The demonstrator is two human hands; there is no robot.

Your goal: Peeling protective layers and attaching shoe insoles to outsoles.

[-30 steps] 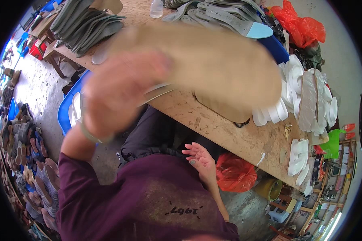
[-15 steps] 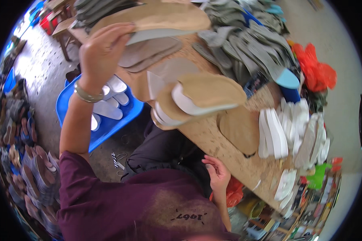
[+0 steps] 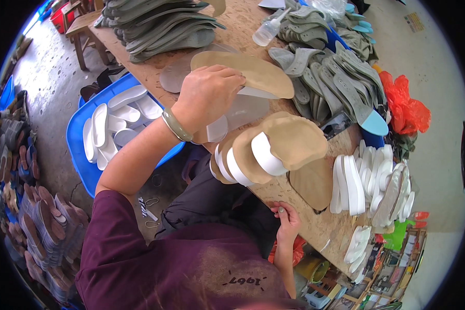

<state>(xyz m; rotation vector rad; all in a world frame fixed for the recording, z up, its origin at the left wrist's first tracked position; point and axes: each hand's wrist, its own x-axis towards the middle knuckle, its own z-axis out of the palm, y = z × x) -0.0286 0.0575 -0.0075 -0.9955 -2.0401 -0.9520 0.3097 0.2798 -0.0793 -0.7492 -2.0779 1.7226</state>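
Observation:
My left hand [image 3: 209,95] is closed on the near edge of a tan-topped shoe sole [image 3: 261,72], held above the workbench. Its white underside shows below the tan sheet. Just beyond the bench's near edge, an overlapping pile of white soles with tan sheets on top [image 3: 297,142] leans in a row. Low by the same edge is my right hand [image 3: 288,219], fingers loosely bent and thumb beside them; nothing shows in it. A flat tan sheet [image 3: 312,183] lies on the bench to the right of the pile.
The wooden workbench [image 3: 315,232] carries a stack of grey soles [image 3: 160,31], grey sandal uppers [image 3: 320,77], a clear squeeze bottle [image 3: 267,32] and white soles [image 3: 349,183]. A blue tub [image 3: 82,173] of white soles stands at left. A red plastic bag [image 3: 403,103] is at far right.
My left hand has moved right and nearer with the tan-topped sole, bringing it closer to the pile. My right hand has shifted slightly, its fingers more bent. The view has also shifted.

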